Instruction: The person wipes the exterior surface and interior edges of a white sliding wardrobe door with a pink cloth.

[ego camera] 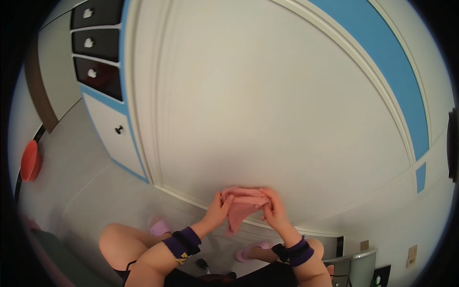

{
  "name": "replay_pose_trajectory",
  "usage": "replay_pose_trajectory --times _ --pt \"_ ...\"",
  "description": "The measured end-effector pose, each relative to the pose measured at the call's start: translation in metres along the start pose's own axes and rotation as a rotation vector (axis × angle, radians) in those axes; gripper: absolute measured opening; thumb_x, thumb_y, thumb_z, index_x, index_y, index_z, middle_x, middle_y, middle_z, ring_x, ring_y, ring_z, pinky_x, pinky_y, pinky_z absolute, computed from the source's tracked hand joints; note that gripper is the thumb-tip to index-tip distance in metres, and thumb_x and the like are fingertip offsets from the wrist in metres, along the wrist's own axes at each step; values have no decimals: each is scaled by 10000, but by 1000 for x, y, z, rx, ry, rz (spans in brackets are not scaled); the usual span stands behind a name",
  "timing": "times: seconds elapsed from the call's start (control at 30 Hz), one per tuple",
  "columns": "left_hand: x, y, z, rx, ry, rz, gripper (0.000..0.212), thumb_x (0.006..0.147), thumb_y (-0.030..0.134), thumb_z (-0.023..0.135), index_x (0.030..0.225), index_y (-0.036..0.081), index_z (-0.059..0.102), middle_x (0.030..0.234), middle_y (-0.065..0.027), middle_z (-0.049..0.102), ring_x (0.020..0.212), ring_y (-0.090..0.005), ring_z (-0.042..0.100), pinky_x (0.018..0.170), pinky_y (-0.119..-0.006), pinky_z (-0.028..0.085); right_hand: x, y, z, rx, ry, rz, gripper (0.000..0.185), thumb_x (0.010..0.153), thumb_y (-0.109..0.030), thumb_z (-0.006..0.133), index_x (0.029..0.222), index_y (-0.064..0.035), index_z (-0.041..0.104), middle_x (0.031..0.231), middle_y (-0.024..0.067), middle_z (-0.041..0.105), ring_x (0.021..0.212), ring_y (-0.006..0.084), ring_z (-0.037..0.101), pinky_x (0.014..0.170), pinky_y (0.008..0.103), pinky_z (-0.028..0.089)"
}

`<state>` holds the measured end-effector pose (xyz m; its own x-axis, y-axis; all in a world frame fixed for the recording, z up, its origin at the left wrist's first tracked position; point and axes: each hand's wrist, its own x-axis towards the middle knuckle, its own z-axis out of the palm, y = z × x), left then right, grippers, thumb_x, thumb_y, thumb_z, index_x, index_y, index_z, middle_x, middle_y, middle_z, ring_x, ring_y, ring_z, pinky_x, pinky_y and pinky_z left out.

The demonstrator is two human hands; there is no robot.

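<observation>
A pink cloth (242, 211) is held up in front of a large white panel (251, 107), with its lower corner hanging down between my hands. My left hand (218, 210) grips the cloth's left side, the thumb lying over the folded edge. On the other side, my right hand (274, 211) is closed on the cloth's right end and looks slightly blurred. The upper part of the cloth is bunched into folds. Dark purple bands with black straps go round both forearms.
A white and blue cabinet (111, 132) with dark drawers (96, 43) stands at the left. An orange-red basin (30, 161) is by the far left wall. Pink shoes (251, 250) are on the grey floor below. A glass-sided unit (364, 265) stands at the lower right.
</observation>
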<state>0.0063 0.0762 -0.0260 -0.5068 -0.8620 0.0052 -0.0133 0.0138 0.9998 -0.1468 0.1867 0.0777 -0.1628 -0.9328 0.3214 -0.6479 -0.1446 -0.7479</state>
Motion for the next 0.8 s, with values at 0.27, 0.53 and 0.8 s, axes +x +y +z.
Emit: replay_pose_trajectory --times 0.27,0.53,0.8 --pt "20 204 13 -179 -95 688 413 780 -13 550 1178 44 456 1031 -126 525 827 -188 554 685 -277 465 43 -103 -128 -544 433 -542 420 662 159 430 967 -50 630 1090 123 536 887 220 537 681 296 454" --pt "63 291 38 358 482 1416 382 723 20 576 1100 82 576 1073 -89 518 959 -260 514 753 -325 458 101 -113 -147 -974 707 -898 268 566 2 595 819 -60 658 971 58 602 882 266 526 750 350 421" --pt "69 161 53 682 274 1567 324 680 99 632 1003 77 621 1103 -37 546 966 -218 526 732 -336 487 60 -1 -80 -757 615 -920 194 483 -97 623 676 -88 642 824 11 630 746 194 579 567 295 469"
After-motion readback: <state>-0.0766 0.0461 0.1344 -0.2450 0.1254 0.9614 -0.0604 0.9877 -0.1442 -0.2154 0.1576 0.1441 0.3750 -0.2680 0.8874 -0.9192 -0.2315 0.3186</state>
